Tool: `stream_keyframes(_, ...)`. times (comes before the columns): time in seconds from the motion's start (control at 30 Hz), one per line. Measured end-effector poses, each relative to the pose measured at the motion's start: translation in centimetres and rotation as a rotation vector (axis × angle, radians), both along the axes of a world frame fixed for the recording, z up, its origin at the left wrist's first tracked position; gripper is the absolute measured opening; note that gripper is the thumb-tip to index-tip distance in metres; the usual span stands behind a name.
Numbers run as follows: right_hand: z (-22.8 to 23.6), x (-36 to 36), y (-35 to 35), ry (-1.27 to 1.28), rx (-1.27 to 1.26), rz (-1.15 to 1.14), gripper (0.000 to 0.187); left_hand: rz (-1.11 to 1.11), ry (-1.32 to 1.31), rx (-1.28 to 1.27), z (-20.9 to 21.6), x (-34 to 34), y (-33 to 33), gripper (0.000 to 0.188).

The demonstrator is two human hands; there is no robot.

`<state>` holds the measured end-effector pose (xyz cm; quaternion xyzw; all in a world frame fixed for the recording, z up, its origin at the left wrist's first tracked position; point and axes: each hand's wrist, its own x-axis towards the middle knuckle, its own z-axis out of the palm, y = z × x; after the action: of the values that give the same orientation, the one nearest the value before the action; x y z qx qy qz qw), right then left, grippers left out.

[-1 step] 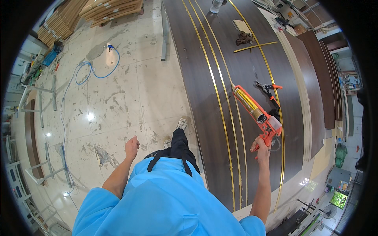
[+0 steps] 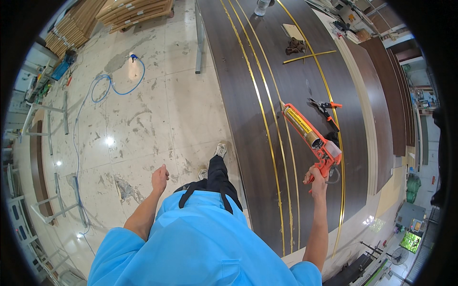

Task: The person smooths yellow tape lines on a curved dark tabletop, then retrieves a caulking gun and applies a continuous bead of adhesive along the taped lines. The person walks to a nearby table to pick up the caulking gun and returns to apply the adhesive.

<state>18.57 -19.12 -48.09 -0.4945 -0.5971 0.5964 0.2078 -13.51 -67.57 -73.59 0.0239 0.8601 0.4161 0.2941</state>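
My right hand [image 2: 316, 180] is closed round the grip of an orange caulking gun [image 2: 323, 153] with a gold and yellow adhesive tube in it. The nozzle points away to the far left, its tip at the rightmost of three narrow lines along a dark wood panel [image 2: 245, 143]. Gold trim strips [image 2: 261, 102] run along the panel on its left side. Right of the gun lie snips [image 2: 326, 114] with orange handles, near a long loose gold strip [image 2: 341, 183]. My left hand [image 2: 160, 179] hangs over the floor, its fingers curled in with nothing in them.
Farther up the panel are a short gold strip [image 2: 310, 56], a dark crumpled cloth [image 2: 296, 46], a pale block [image 2: 292, 32] and a clear bottle [image 2: 261, 7]. A blue air hose [image 2: 143, 76] loops over the tiled floor. More panels [image 2: 372, 114] lie at the right.
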Motion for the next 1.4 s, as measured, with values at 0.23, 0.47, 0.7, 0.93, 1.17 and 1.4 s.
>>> stream_keyframes(0.23, -0.2, 0.5, -0.1, 0.014, 0.001, 0.014, 0.01, -0.018, 0.003, 0.004, -0.3, -0.1, -0.1, 0.063)
stream_keyframes(0.47, -0.3, 0.9, 0.0, 0.033, -0.008, 0.016, 0.009, -0.025, 0.004, 0.016, -0.7, -0.3, -0.2, 0.063)
stream_keyframes(0.7, -0.5, 1.4, -0.1, 0.001, 0.003, 0.0, 0.011, -0.032, 0.013, -0.013, -0.9, -0.4, -0.4, 0.064)
stream_keyframes(0.93, -0.4, 1.7, -0.4, 0.009, -0.003, -0.002, 0.009, -0.02, 0.01, -0.008, -0.6, -0.2, -0.3, 0.064)
stream_keyframes(1.17, -0.3, 2.1, -0.5, -0.014, -0.017, -0.004, 0.01, -0.025, 0.007, -0.02, -0.3, -0.2, -0.3, 0.063)
stream_keyframes(1.4, -0.3, 2.3, -0.9, 0.025, 0.002, -0.013, 0.008, -0.019, 0.016, -0.017, -0.4, 0.0, -1.0, 0.063)
